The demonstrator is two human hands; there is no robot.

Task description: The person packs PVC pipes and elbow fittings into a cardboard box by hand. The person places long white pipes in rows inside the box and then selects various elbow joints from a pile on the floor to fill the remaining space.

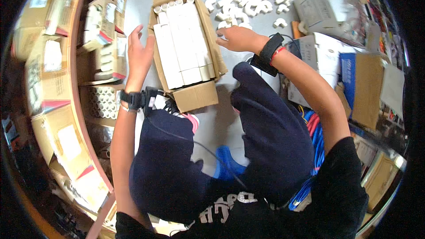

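An opened cardboard box [196, 97] lies on the grey floor in front of me, its flaps spread. White plastic fittings [184, 39] fill it in tight lengthwise rows, with round open ends showing at the far side. My left hand [141, 53] is at the box's left side, fingers apart and nothing in it. Over by the right flap, my right hand [238, 38] has its thumb and fingers parted, with no object visible between them. Whether either hand touches the cardboard I cannot tell. Loose white elbow and tee pipe fittings [245, 3] are heaped beyond my right hand.
Shelves on the left hold cardboard boxes [54, 86] and a carton of stacked white pipe fittings [103, 102]. More boxes [367, 89] stand to the right, near blue and red coiled cables [317, 139]. A thin cable [199, 144] runs between my knees, above a blue object [227, 162].
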